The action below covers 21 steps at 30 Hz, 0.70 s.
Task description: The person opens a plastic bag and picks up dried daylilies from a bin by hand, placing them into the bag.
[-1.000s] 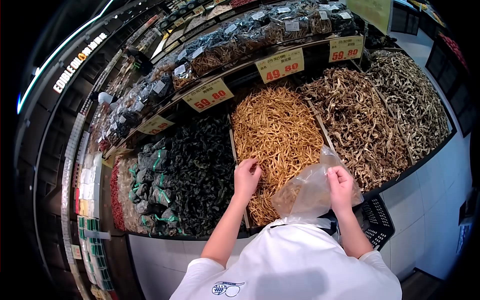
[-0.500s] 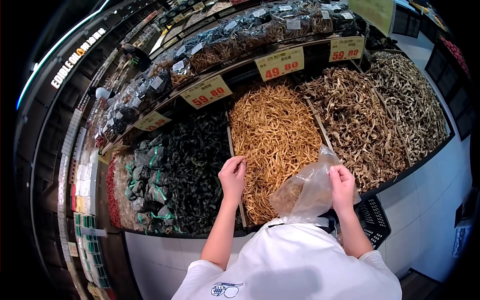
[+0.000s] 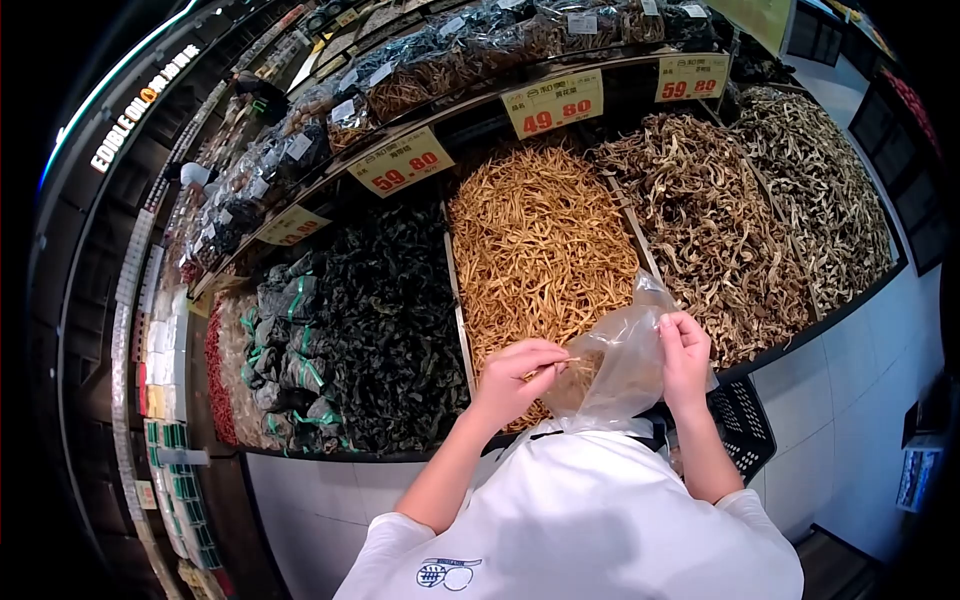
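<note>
My left hand is closed in a pinch, with a thin golden strand of dried daylily showing at its fingertips. It is beside the clear plastic bag, above the front of the bin of golden dried daylily buds. The upper right edge of the bag is pinched between the thumb and fingers of my right hand. Some brownish content shows through the bag's side, its kind blurred by the plastic.
Dark dried seaweed-like pieces fill the bin to the left. Brown dried mushroom-like strips lie in the bin to the right. Price signs and bagged goods line the shelf behind. A black basket is low at right.
My left hand has moved right and down from the seaweed bin's edge to the bag, a thin strand now showing in its fingers. My right hand still holds the bag.
</note>
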Each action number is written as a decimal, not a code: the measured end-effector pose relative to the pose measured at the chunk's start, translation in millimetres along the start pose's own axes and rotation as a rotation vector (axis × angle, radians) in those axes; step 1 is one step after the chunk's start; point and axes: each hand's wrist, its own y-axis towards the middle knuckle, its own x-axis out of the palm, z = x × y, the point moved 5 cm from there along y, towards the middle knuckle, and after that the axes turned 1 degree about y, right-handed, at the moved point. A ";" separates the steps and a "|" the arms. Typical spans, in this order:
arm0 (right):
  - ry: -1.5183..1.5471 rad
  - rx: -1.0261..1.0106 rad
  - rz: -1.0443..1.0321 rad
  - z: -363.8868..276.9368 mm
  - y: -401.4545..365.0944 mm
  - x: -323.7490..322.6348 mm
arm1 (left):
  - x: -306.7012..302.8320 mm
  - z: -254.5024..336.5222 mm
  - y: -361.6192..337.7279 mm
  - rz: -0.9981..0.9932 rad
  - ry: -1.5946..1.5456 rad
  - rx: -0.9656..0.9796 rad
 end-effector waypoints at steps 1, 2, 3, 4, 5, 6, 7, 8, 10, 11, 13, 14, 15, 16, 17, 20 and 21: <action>0.012 0.002 -0.001 0.2 0.2 0.4 | 2.7 2.3 -1.0 0.001 0.000 0.000; 0.010 0.003 -0.002 0.3 -0.1 0.6 | 8.5 5.0 -2.5 -0.069 -0.001 -0.031; 0.003 -0.004 -0.006 0.1 -0.6 1.2 | 14.6 6.0 -4.5 -0.138 -0.002 -0.062; -0.004 -0.011 -0.010 -0.2 -0.9 2.2 | 19.0 4.2 -5.5 -0.141 0.067 -0.033; -0.004 -0.011 -0.011 -0.8 -1.0 3.2 | 21.6 3.1 -5.2 -0.140 0.067 -0.034; -0.007 -0.010 -0.013 -1.9 -0.9 4.1 | 23.1 1.0 -3.9 -0.130 0.048 -0.061; -0.011 -0.009 -0.015 -2.7 -1.3 4.7 | 25.1 -1.1 -2.7 -0.120 0.029 -0.087; -0.013 -0.010 -0.015 -2.9 -1.9 4.9 | 27.9 -2.2 -1.7 -0.119 0.027 -0.087; -0.002 -0.012 -0.024 -3.1 -1.8 6.2 | 36.2 -10.5 -0.6 -0.147 -0.048 -0.186; -0.003 -0.013 -0.028 -2.4 -1.6 6.7 | 44.0 -17.7 -1.3 -0.142 -0.049 -0.185; -0.007 -0.015 -0.038 -1.2 -2.4 7.9 | 67.2 -35.1 -3.5 -0.228 -0.153 -0.292; -0.007 -0.017 -0.044 -1.2 -2.4 8.3 | 78.0 -42.6 -5.3 -0.390 -0.024 -0.388; -0.008 -0.002 -0.042 -0.1 -2.2 8.2 | 84.1 -43.4 -4.7 -0.385 -0.023 -0.387; -0.008 0.013 -0.038 0.9 -2.4 8.4 | 93.2 -32.4 -3.2 -0.428 -0.194 -0.260; -0.007 0.011 -0.039 0.3 -2.7 9.1 | 97.6 -22.2 -3.5 -0.469 -0.365 -0.130; -0.043 -0.031 -0.023 -3.0 -2.7 8.5 | 93.6 -14.4 -4.6 -0.553 -0.097 -0.079; -0.037 -0.019 -0.015 -2.1 -3.1 7.5 | 88.8 -6.0 -3.8 -0.537 -0.026 0.003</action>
